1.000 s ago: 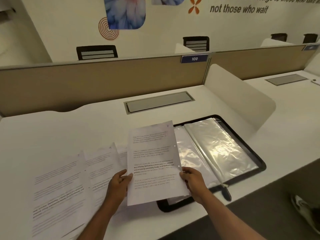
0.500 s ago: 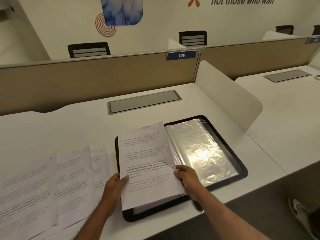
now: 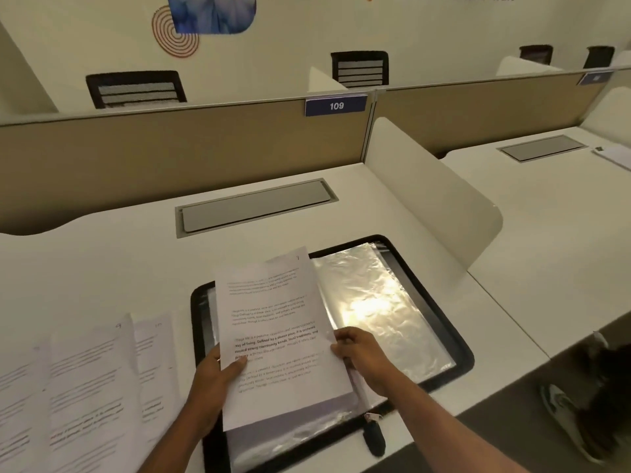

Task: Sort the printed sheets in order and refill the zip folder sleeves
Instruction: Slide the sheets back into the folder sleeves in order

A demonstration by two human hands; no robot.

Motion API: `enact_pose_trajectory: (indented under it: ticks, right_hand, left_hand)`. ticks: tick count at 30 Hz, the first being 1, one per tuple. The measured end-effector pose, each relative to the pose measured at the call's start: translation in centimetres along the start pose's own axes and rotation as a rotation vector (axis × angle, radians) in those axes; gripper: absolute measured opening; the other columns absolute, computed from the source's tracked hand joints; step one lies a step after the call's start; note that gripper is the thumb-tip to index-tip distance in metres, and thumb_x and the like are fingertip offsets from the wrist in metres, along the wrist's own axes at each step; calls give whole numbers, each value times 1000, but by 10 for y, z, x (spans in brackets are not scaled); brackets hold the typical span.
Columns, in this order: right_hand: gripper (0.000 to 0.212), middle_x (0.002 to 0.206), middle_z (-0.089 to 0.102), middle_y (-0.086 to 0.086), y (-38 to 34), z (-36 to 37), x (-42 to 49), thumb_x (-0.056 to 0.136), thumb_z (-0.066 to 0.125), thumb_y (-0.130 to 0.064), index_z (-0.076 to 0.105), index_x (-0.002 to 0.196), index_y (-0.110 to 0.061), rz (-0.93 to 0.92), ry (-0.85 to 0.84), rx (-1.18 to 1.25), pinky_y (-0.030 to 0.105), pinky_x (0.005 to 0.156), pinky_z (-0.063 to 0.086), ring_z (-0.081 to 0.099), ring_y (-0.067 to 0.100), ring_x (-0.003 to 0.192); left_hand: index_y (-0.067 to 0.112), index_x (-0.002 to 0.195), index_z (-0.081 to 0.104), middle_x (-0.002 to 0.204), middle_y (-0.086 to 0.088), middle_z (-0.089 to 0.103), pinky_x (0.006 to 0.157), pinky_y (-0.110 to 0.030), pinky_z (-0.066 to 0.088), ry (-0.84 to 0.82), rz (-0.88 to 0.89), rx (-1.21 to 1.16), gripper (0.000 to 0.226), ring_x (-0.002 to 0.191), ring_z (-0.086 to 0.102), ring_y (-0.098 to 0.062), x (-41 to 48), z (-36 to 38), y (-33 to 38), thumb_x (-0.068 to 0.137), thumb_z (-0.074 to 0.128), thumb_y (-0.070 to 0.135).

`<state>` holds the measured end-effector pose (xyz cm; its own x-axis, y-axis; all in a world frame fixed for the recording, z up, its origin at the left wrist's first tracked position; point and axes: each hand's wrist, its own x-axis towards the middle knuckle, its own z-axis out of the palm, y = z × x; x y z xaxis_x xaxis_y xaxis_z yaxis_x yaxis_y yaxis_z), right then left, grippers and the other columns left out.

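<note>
**A:** Where is the printed sheet (image 3: 273, 322) now?

**B:** Both hands pinch it. The left hand (image 3: 211, 377) holds its left edge and the right hand (image 3: 365, 356) its right edge, over the open zip folder (image 3: 198, 315).

**A:** How to fill well?

**B:** I think open the sleeve (image 3: 375, 302) beyond the right hand first, then slide the sheet in straight.

Beyond our fingers (image 3: 343, 337) we are seeing bare surface (image 3: 102, 268) running open to the tan partition (image 3: 170, 165). Right of the fingers a white divider (image 3: 426, 216) is walling the side; left, spread sheets (image 3: 88, 387) are covering the surface; the held sheet (image 3: 273, 319) is screening the folder (image 3: 198, 336) beneath.
</note>
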<state>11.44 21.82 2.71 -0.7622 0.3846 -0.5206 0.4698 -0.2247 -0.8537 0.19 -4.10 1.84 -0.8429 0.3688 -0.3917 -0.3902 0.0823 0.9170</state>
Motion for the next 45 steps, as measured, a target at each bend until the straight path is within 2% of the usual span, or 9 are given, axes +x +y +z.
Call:
enact_pose_trajectory:
  ticks: [3, 8, 14, 20, 24, 31, 38, 42, 45]
  right_hand:
    - [14, 108, 70, 21, -13, -12, 6, 92, 63, -2, 63, 105, 1, -17, -7, -19, 31, 71, 59, 72, 26, 91]
    - [32, 104, 73, 15, -27, -28, 17, 92, 68, -21, 63, 109, 5, -29, -16, 5, 28, 68, 56, 73, 26, 90]
    - [29, 106, 73, 18, -38, -62, 43, 89, 72, -30, 61, 91, -3, -2, -145, -43, 50, 89, 57, 71, 36, 98]
    - [29, 115, 73, 8, -62, -110, 74, 92, 66, -11, 64, 120, -4, 8, -355, -144, 48, 91, 57, 71, 30, 102]
    - [33, 118, 72, 3, -74, -139, 94, 91, 66, -6, 63, 124, -10, -37, -439, -210, 38, 86, 60, 71, 23, 104]
    - [37, 120, 71, 5, -72, -172, 120, 89, 71, -10, 63, 125, -9, -53, -444, -244, 48, 94, 56, 70, 24, 106]
    - [35, 119, 72, 7, -86, -191, 137, 90, 67, -3, 64, 124, -6, -43, -405, -134, 48, 96, 55, 70, 27, 106]
    - [37, 121, 70, 10, -107, -195, 156, 89, 66, 0, 63, 125, -3, -60, -310, -3, 49, 98, 53, 69, 30, 108]
    - [34, 121, 70, 12, -131, -192, 170, 88, 64, 2, 65, 122, -3, -102, -222, 101, 45, 94, 55, 69, 31, 108]
  left_hand:
    - [20, 119, 64, 110, -2, 74, 88, -48, 56, -34, 25, 22, 32, 99, 71, -26, 12, 11, 1, 92, 63, 3]
    - [19, 121, 62, 109, -3, 74, 82, -46, 59, -42, 17, 38, 31, 97, 72, -27, 21, 30, 3, 92, 64, 7]
    - [20, 118, 62, 106, -3, 75, 79, -50, 59, -10, 0, 81, 27, 90, 73, -28, 32, 64, 5, 94, 63, 8]
    - [20, 111, 64, 100, 3, 76, 67, -31, 60, 80, 17, 86, 26, 88, 74, -22, 33, 126, 7, 93, 62, 3]
    - [19, 110, 65, 102, 0, 76, 72, -35, 60, 150, 0, 98, 27, 90, 73, -22, 40, 158, 3, 91, 63, -1]
    - [23, 110, 67, 99, 3, 76, 74, -32, 59, 269, 68, 133, 16, 88, 73, -17, 42, 191, 11, 98, 58, 18]
    - [19, 110, 65, 102, 2, 69, 80, -16, 51, 407, 281, 516, 25, 95, 66, -12, 66, 184, 22, 98, 51, 2]
    - [16, 105, 64, 103, 4, 63, 81, -26, 49, 278, 487, 894, 23, 95, 59, -14, 99, 188, 34, 90, 48, 10]
    - [11, 117, 62, 112, -5, 65, 88, -34, 50, 161, 561, 1031, 31, 101, 60, -22, 122, 199, 38, 87, 55, 14]
